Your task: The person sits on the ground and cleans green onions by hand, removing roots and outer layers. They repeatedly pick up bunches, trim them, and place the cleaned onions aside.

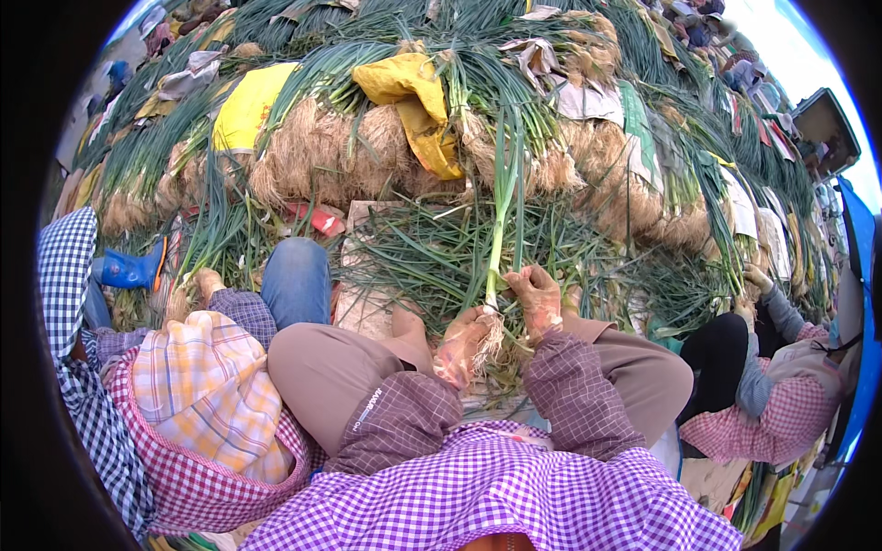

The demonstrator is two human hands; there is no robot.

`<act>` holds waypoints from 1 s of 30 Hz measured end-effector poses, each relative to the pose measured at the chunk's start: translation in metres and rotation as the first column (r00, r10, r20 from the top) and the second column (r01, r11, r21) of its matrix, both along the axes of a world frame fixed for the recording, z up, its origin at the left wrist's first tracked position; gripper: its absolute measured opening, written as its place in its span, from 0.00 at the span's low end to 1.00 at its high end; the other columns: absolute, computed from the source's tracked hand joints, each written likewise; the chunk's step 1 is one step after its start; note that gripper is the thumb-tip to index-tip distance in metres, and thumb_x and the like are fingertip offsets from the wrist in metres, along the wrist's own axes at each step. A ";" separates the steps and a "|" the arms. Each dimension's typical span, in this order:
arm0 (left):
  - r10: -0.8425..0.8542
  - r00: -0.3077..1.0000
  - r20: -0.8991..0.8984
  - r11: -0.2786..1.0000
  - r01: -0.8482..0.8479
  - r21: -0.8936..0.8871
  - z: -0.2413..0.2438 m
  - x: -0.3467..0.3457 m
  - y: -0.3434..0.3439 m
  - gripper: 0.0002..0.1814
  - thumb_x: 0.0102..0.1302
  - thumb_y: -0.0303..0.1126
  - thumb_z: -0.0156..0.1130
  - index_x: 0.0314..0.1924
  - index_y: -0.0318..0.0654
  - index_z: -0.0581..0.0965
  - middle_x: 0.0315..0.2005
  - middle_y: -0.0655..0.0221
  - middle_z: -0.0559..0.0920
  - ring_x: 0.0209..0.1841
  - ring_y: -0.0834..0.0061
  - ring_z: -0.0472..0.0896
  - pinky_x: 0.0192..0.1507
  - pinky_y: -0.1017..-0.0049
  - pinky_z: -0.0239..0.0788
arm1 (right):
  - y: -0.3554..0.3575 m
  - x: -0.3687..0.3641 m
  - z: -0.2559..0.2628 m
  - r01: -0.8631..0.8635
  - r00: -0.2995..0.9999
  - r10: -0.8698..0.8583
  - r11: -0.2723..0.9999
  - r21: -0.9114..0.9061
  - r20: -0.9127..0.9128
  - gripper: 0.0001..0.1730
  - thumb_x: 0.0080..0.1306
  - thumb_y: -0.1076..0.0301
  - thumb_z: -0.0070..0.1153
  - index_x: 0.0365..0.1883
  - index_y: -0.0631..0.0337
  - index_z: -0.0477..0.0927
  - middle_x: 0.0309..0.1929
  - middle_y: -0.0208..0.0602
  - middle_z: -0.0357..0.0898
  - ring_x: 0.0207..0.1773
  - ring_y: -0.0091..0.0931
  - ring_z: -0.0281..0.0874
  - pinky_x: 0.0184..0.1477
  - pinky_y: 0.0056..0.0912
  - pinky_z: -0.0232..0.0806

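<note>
My left hand (460, 350) grips a green onion (496, 255) by its white base, and the pale roots (490, 339) hang down beside the fingers. The stalk stands nearly upright, its green leaves reaching away from me towards the pile. To the right of the stalk is my right hand (539, 302), thumb and forefinger pinched together close to the white part. A narrow green leaf (518, 234) runs down to those fingertips. Both hands look smeared with dirt. Beneath them, trimmed leaves (427, 255) lie scattered between my knees.
A long heap of green onions with bushy roots (331, 151) spans the front, partly covered by yellow sacks (406, 82). Close on my left sits a person in a checked hood (207, 406); another person (778, 399) works at the right. A blue boot (134, 267) is at far left.
</note>
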State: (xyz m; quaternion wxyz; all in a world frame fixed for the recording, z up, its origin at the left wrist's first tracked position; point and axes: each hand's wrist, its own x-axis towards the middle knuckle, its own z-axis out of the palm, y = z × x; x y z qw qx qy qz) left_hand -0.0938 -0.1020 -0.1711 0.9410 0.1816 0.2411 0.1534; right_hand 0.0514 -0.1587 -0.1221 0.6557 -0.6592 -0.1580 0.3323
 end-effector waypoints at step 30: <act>0.280 0.863 -0.421 0.751 0.077 0.656 -0.005 0.000 -0.005 0.17 0.69 0.33 0.61 0.53 0.33 0.75 0.35 0.70 0.80 0.33 0.82 0.74 0.37 0.80 0.67 | 0.006 -0.013 0.011 -0.385 0.738 0.606 0.740 -0.552 0.297 0.10 0.66 0.67 0.61 0.37 0.64 0.76 0.31 0.30 0.76 0.35 0.22 0.74 0.40 0.27 0.69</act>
